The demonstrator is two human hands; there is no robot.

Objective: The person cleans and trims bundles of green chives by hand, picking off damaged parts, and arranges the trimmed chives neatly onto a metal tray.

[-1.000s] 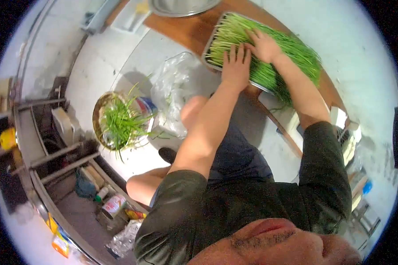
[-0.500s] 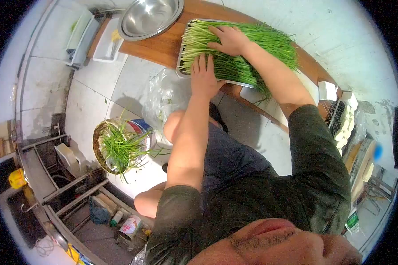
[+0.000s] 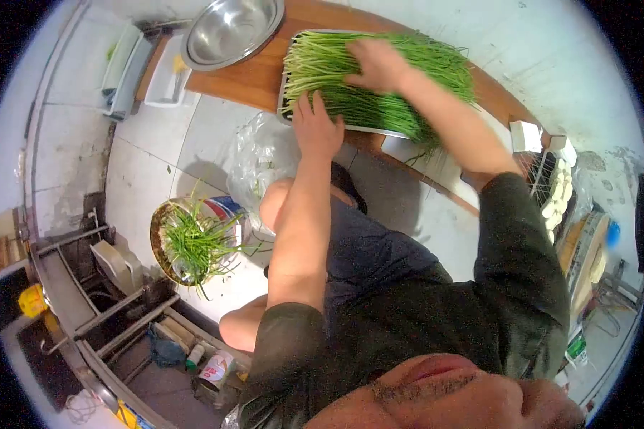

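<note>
Long green garlic chives (image 3: 408, 107) lie side by side in a thick layer, pale ends to the left, filling a metal tray (image 3: 285, 107). My left hand (image 3: 318, 129) rests at the tray's near left edge, fingers stretched out and touching the pale stalks. Over the middle of the layer lies my right hand (image 3: 379, 66), slightly blurred, its thumb apart from the fingers and its palm toward the chives. Neither hand visibly grips any stalk.
The tray sits on a wooden table (image 3: 229, 84) beside a steel bowl (image 3: 232, 32). A clear plastic bag (image 3: 261, 150) hangs below the table's near edge. A bucket (image 3: 157, 247) of loose greens stands on the floor. A white tray (image 3: 166, 79) lies farther left.
My left hand has drawn back slightly toward me and the tray's edge. The right hand has shifted a little and is now blurred. The whole view has moved slightly.
</note>
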